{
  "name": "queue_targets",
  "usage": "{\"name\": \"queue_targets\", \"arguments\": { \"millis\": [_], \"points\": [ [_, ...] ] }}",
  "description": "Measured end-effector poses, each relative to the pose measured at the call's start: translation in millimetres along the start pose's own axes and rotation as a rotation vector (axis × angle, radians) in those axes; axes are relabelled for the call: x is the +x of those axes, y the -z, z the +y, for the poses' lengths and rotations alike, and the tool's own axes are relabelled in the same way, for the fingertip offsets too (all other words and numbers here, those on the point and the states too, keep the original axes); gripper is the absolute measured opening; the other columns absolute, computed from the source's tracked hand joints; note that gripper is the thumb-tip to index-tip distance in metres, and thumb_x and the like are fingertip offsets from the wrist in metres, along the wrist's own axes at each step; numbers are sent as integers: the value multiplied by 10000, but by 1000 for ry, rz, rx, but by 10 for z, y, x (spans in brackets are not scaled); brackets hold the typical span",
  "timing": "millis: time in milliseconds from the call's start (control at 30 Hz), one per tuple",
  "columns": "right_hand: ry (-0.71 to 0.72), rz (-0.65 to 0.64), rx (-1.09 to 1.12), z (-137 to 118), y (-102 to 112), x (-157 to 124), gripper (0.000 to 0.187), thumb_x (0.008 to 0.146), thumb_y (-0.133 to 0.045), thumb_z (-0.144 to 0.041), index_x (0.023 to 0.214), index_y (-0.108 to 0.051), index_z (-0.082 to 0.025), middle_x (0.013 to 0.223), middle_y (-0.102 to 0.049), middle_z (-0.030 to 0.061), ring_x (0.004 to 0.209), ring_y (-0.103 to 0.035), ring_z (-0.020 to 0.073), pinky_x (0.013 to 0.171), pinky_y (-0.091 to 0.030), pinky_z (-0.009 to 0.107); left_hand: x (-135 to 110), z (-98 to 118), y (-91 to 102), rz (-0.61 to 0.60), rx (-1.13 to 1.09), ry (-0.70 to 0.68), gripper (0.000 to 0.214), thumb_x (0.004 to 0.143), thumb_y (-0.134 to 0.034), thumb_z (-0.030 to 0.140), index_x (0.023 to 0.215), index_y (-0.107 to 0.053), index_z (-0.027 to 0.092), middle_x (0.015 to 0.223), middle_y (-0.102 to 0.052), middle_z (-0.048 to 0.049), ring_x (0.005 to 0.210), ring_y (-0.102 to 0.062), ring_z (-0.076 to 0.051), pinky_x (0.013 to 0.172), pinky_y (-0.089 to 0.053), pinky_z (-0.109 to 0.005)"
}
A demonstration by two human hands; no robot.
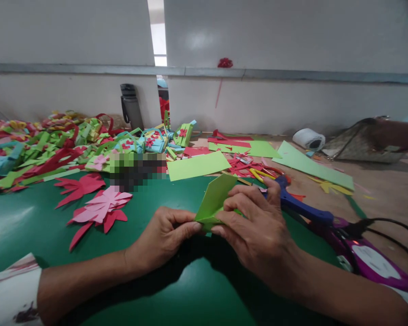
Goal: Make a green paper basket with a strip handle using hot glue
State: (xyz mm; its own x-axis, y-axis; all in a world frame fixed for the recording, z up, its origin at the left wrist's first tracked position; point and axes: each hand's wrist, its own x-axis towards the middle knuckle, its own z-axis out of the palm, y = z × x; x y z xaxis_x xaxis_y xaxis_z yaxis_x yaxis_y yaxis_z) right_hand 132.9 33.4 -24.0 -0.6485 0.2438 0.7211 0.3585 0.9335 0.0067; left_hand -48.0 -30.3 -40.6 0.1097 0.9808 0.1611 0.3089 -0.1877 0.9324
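A folded piece of light green paper (pixel 215 199) is held between both hands above the green table top (pixel 149 294). My left hand (pixel 166 233) pinches its left corner between thumb and fingers. On the other side my right hand (pixel 255 222) grips the paper, its fingers partly covering the fold. One panel of the paper stands upright, tilted away from me. Just beyond it lies a flat yellow-green paper strip (pixel 199 165). Pink paper flower cutouts (pixel 104 203) and red ones (pixel 83 183) lie left of my hands.
Small paper baskets (pixel 64 149) are heaped at the back left near a dark bottle (pixel 131 106). To the right are yellow-handled scissors (pixel 258 174), a blue glue gun (pixel 302 203), a purple power strip (pixel 374 262) with black cables, a white roll (pixel 308 138) and a handbag (pixel 363 140).
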Motion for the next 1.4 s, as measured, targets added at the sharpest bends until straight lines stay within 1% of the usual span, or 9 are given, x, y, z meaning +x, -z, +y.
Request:
{"name": "queue_targets", "arguments": {
  "millis": [133,233,467,633,833,967,1200,1300,1400],
  "points": [
    [5,21,-1,-1,-12,12,207,863,-554,-171,661,-597,-168,691,-607,12,837,-552,200,970,-219,535,-20,-37,-23,-35,45,-44,227,842,-518,215,706,-675,123,515,-344,61,487,-268,-73,446,-240,-174],
    [27,12,-37,-11,-3,10,212,872,-551,-184,666,-599,-166,696,-610,16,856,-551,204,977,-209,540,-28,-60,-46,-43,115,-140,185,863,-506,168,812,-680,136,573,-436,60,518,-338,-73,498,-292,-167],
    [116,-10,-158,-42,22,-16,241,894,-485,-152,696,-618,-182,709,-629,26,933,-548,213,1009,-148,548,-47,-49,-7,-40,176,-279,227,907,-441,147,724,-575,145,638,-456,53,559,-354,-77,565,-321,-173],
    [241,44,-196,-56,59,-39,311,865,-386,-72,771,-668,-166,725,-657,53,951,-564,225,1026,-129,558,-38,10,-2,-23,72,-112,254,907,-447,254,745,-598,129,608,-370,49,554,-304,-85,511,-277,-186],
    [389,116,-170,-90,44,-108,269,880,-427,-123,818,-688,-131,726,-680,32,940,-596,191,1083,-57,511,5,7,-48,-86,-289,172,353,847,-529,419,670,-596,121,565,-507,14,523,-432,-94,519,-357,-187],
    [241,104,-5,-75,107,-57,198,904,-527,-341,955,-637,-185,796,-686,15,993,-579,196,1093,-82,543,32,-18,33,-52,-254,130,358,820,-557,449,725,-634,112,596,-553,-1,538,-459,-101,526,-361,-191],
    [-129,100,8,133,381,165,364,898,-501,-398,1176,-534,-166,1118,-621,141,1114,-540,288,945,-411,469,40,-67,179,-142,-175,93,415,811,-547,483,586,-545,134,534,-432,31,498,-348,-80,466,-274,-189],
    [-415,-36,174,289,405,177,413,861,-526,-479,1174,-569,-214,1130,-650,96,1029,-603,271,829,-488,389,39,-101,228,-137,-146,95,465,797,-546,524,534,-470,148,518,-353,47,483,-273,-71,440,-214,-195],
    [-620,-304,513,380,376,153,362,848,-531,-510,1042,-652,-229,1008,-699,48,895,-640,216,725,-495,304,44,-151,277,-127,-114,104,495,800,-526,550,516,-396,165,513,-274,61,478,-207,-68,429,-169,-200]
  ]
}}
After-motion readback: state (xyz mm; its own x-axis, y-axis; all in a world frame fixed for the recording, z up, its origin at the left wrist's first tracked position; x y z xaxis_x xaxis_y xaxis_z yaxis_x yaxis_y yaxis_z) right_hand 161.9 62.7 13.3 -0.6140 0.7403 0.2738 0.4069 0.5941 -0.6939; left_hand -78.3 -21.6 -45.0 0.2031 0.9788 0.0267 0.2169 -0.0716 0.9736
